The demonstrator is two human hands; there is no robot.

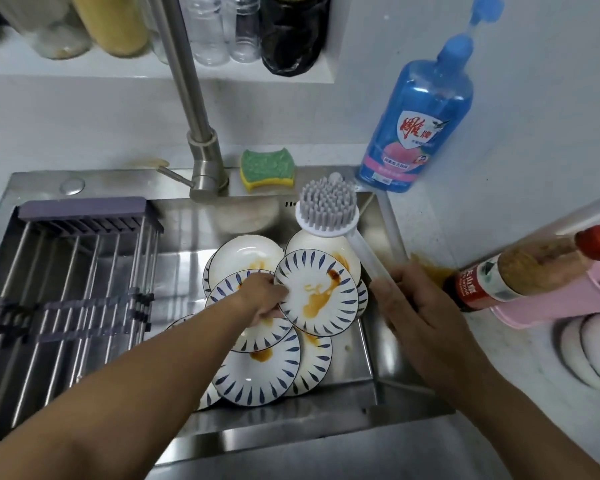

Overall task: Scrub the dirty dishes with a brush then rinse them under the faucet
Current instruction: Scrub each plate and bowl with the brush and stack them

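Over the sink (291, 441), my left hand (262, 294) pinches the rim of a sauce-stained plate (317, 292); my right hand (420, 306) curls its fingers round the handle of the brush (326, 209), bristles upward.

white wall (84, 109), white shelf (153, 69) (recessed), speckled counter (520, 348)

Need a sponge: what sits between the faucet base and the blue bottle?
A green-and-yellow sponge on the sink ledge; the brush head crosses nearer the bottle. Head view.

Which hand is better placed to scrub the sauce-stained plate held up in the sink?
The right hand: it grips the brush, whose head hangs just beyond the plate. The left hand is occupied, holding that plate's rim.
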